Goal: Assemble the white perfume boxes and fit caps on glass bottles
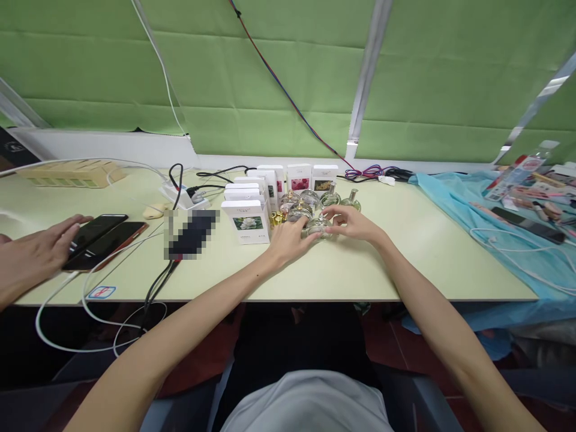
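Several round glass bottles (310, 197) stand grouped at the middle of the table, with white boxes (247, 223) bearing flower pictures to their left and behind them. My left hand (290, 240) lies at the near left side of the group, fingers apart, its fingertips by a front bottle. From the right, my right hand (353, 224) has its thumb and fingers curled round the edge of the frontmost clear bottle (319, 228). A green-tinted bottle (351, 200) stands just behind my right hand. Small gold caps (276, 218) sit between the boxes and my left hand.
Another person's hand (40, 255) rests by two phones (105, 243) at the left. Cables, a power strip (182, 201) and a yellow box (74, 174) lie nearby. Blue cloth (454, 201) at the right bears a bottle (517, 174), a dark phone (528, 225) and small items.
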`<state>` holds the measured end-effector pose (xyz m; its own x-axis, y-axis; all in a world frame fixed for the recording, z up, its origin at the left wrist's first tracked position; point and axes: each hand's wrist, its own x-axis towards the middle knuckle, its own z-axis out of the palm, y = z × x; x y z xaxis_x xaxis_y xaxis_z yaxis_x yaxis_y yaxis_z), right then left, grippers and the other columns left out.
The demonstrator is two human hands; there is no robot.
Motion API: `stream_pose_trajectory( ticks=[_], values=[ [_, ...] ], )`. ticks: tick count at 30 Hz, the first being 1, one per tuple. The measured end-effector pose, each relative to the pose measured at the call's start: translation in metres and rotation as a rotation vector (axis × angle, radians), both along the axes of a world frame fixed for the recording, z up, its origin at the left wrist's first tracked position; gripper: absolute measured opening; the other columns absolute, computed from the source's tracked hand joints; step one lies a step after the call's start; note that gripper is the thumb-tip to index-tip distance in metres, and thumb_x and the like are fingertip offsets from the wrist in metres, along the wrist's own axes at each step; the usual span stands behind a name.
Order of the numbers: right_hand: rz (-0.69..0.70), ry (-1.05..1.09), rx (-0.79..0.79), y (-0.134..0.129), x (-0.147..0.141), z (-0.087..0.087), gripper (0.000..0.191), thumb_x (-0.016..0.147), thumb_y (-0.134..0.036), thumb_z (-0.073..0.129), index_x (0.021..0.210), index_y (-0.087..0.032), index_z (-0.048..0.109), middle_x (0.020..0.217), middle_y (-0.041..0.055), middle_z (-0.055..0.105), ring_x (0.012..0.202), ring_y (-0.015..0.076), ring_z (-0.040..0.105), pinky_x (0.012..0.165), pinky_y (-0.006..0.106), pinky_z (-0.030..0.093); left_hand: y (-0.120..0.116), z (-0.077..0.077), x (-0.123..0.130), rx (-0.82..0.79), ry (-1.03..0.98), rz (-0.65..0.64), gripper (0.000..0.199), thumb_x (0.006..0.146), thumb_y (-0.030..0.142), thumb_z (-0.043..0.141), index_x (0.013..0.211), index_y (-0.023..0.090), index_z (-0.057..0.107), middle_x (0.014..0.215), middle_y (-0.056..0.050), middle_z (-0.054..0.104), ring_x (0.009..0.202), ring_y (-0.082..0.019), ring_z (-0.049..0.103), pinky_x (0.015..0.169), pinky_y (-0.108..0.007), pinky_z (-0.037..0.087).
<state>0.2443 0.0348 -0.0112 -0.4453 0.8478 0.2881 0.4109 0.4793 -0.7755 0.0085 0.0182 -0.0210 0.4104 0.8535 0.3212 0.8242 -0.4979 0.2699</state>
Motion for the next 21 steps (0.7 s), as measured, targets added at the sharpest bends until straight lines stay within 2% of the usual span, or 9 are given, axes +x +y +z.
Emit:
stream_pose_trajectory(
  ticks=[8, 14, 18, 21],
  values=[
    [-0.009, 0.005, 0.01, -0.0026, -0.0044, 0.0022, 0.046, 0.077, -0.044, 0.08, 0.113, -0.017, 0.068, 0.115, 0.0115, 0.07, 0.064, 0.0124, 0.061, 0.062, 0.03, 0.056, -0.0001, -0.0001, -0.0007, -0.012, -0.03, -0.006, 0.043, 0.095, 0.062, 0.055, 0.113, 0.024, 0.063, 0.076, -0.004, 0.074, 0.08, -0.03, 0.073, 0.063, -0.03, 0.039],
    [-0.048, -0.005, 0.018, -0.0041, -0.0033, 0.0041, 0.046, 0.079, -0.051, 0.079, 0.111, -0.019, 0.07, 0.113, 0.0111, 0.072, 0.067, 0.0151, 0.066, 0.064, 0.031, 0.058, 0.0001, 0.0001, -0.0002, -0.003, -0.065, 0.001, 0.047, 0.092, 0.065, 0.057, 0.108, 0.021, 0.067, 0.07, -0.004, 0.071, 0.075, -0.029, 0.071, 0.064, -0.03, 0.04],
    [-0.037, -0.01, 0.017, -0.0049, -0.0034, 0.0047, 0.05, 0.078, -0.052, 0.08, 0.113, -0.019, 0.07, 0.114, 0.0116, 0.073, 0.073, 0.018, 0.07, 0.069, 0.033, 0.06, -0.001, -0.0014, -0.0001, 0.08, -0.114, -0.034, 0.052, 0.092, 0.069, 0.053, 0.09, 0.019, 0.068, 0.059, -0.002, 0.064, 0.061, -0.022, 0.063, 0.062, -0.03, 0.038],
    [-0.014, -0.009, 0.019, -0.0056, -0.0044, 0.0061, 0.051, 0.078, -0.052, 0.081, 0.115, -0.019, 0.07, 0.117, 0.0121, 0.073, 0.082, 0.0209, 0.072, 0.077, 0.036, 0.061, -0.0028, -0.0021, 0.0001, 0.136, -0.151, -0.097, 0.053, 0.093, 0.066, 0.052, 0.07, 0.02, 0.062, 0.053, -0.001, 0.058, 0.052, -0.017, 0.055, 0.059, -0.03, 0.035]
  ],
)
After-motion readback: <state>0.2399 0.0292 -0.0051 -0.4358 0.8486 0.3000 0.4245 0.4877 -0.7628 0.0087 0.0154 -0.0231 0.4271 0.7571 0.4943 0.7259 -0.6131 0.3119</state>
